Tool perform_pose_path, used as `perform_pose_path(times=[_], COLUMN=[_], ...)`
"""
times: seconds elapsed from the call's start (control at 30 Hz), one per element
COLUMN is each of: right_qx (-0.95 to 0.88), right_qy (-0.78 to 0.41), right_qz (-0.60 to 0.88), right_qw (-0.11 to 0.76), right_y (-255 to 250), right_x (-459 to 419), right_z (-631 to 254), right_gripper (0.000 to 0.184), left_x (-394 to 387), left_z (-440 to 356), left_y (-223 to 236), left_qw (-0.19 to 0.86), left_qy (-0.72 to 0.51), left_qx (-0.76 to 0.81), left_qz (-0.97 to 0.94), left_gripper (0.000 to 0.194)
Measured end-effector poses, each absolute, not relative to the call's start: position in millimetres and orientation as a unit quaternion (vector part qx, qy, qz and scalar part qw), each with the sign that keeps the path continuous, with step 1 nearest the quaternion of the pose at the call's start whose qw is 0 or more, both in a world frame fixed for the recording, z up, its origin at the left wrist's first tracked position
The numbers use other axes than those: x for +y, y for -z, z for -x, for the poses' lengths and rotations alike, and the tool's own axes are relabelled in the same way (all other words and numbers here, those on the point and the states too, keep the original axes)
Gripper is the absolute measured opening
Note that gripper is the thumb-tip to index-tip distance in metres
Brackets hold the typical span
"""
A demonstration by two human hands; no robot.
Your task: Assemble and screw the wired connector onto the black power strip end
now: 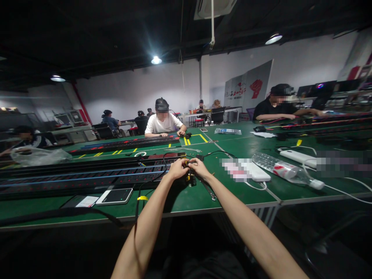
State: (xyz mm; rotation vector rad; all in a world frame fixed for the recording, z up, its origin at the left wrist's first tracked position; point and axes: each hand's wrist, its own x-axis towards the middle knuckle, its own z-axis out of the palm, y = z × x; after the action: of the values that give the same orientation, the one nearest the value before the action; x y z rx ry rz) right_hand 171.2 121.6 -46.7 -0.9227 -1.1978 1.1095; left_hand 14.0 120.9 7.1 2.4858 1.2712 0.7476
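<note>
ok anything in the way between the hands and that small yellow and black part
Nothing visible stands in the way: the left hand and right hand are right at the small part, and their fingers hide much of it.

A plastic water bottle [277, 167] lies beside a white power bank [257, 172]. Across the green bench [241, 197] sits one co-worker [162, 123].

The left hand [178, 168] and right hand [200, 167] meet at a small black-and-yellow part [188, 177] — too small to make out — above a green workbench [180, 201], with a long black power strip [87, 176] just left and a metal tool [209, 190] just right.
</note>
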Motion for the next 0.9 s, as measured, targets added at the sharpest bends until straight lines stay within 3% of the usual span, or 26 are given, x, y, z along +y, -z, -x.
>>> perform_pose_path(times=[0.17, 0.33, 0.5, 0.77, 0.9], right_qx=[-0.523, -0.533, -0.548, -0.588, -0.555], right_qy=[-0.446, -0.435, -0.414, -0.328, -0.370], right_qz=[0.443, 0.459, 0.461, 0.517, 0.513], right_qw=[0.576, 0.562, 0.563, 0.529, 0.540], right_y=[48.0, 47.9, 50.9, 56.3, 53.5], right_x=[127.0, 131.2, 130.4, 127.6, 129.5], right_z=[-172.2, -174.3, -174.4, -174.0, -173.7], right_gripper=[0.026, 0.011, 0.010, 0.033, 0.025], left_x=[131.4, 132.9, 124.1, 107.2, 106.5], left_z=[-7.0, -9.9, -13.0, -15.1, -15.1], left_y=[-13.7, -9.6, -10.4, -20.6, -20.3], left_qw=[0.237, 0.159, 0.086, -0.009, -0.009], left_qy=[-0.260, -0.275, -0.245, -0.177, -0.167], left_qx=[0.429, 0.464, 0.486, 0.524, 0.523], left_qz=[-0.832, -0.827, -0.835, -0.833, -0.836], left_gripper=[0.061, 0.034, 0.022, 0.028, 0.029])
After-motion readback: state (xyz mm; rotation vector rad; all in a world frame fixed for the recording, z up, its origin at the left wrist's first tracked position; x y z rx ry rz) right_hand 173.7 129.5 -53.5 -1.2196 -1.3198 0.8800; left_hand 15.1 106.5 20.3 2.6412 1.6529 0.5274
